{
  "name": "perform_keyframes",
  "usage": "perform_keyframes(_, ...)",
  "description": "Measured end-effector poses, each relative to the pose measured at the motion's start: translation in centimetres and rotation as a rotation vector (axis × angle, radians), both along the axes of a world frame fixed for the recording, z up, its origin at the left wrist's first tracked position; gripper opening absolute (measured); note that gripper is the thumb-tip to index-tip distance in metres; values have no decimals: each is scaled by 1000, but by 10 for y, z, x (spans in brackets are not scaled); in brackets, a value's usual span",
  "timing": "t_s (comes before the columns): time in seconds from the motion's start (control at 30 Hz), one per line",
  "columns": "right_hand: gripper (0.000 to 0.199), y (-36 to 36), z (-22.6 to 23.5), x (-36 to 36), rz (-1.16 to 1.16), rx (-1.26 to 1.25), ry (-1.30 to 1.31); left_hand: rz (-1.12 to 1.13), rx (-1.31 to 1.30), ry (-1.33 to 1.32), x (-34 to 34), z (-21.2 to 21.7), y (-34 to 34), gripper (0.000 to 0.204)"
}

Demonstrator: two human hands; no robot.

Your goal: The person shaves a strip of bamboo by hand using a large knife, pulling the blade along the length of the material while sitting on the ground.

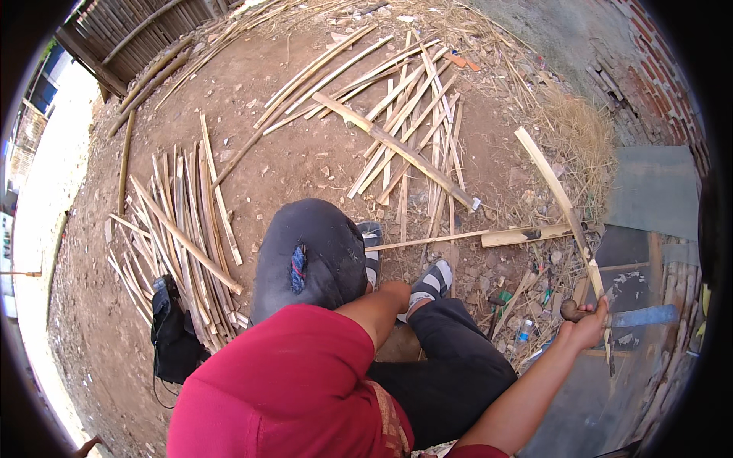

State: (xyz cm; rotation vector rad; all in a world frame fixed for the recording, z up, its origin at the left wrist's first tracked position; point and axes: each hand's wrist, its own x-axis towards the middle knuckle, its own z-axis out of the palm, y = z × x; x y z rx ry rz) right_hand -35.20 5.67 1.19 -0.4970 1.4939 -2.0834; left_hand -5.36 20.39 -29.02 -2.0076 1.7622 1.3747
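Observation:
My right hand [586,327] is out to my right, shut on the wooden handle of a large knife [570,309]. Its grey-blue blade [645,315] points right over a board. A long pale bamboo slat [561,200] slants down from the upper right and meets the blade just beside my fingers. My left hand [395,293] is curled into a fist between my knees, next to my sandalled foot [431,282], with nothing seen in it. I am sitting low, in a red shirt and black trousers.
A bundle of split bamboo strips [183,229] lies on the dirt at left, with a black bag [172,336] at its near end. More strips [405,114] fan out ahead. Dry straw [580,122], a brick wall [649,76] and a grey sheet [657,191] are at right.

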Motion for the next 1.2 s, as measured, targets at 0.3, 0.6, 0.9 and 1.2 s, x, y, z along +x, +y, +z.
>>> perform_keyframes(0.3, 15, -6, 0, 2, 31, -3, 5, -24, 103, 69, -7, -1, -10, 65)
perform_keyframes(0.6, 16, -4, -1, -5, 54, -13, -19, 2, 19, -36, -4, 17, -7, 51)
perform_keyframes(0.9, 17, -4, -4, -8, 45, 32, -21, -44, -54, -75, -6, 39, -9, 43)
perform_keyframes(1.2, 14, -1, -4, -7, 57, 3, -19, -53, -111, -80, -16, 33, -11, 46)
